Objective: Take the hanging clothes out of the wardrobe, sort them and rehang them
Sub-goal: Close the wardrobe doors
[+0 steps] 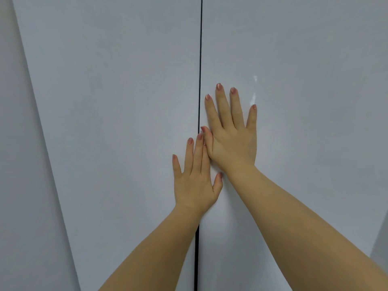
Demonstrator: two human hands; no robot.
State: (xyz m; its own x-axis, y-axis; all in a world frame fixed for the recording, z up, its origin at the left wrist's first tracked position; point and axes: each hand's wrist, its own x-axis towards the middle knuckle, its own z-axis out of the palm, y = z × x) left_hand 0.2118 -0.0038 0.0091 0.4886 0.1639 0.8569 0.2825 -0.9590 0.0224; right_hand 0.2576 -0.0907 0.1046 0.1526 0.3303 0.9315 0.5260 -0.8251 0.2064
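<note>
While the wardrobe (pixel 115 101) stood shut right before the person, the left hand (pixel 195 185) and right hand (pixel 233 143) pressed flat at its middle seam (pixel 200 59), fingers (pixel 221 106) straight and spread, hands touching.

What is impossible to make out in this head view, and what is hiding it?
Hanging clothes, head view: hidden behind the closed glossy white left door and right door; the thin dark gap shows nothing inside.
Door tops and bottoms: cut off by the frame edges.
Left hand forefinger: mostly covered by the flat right hand.
</note>
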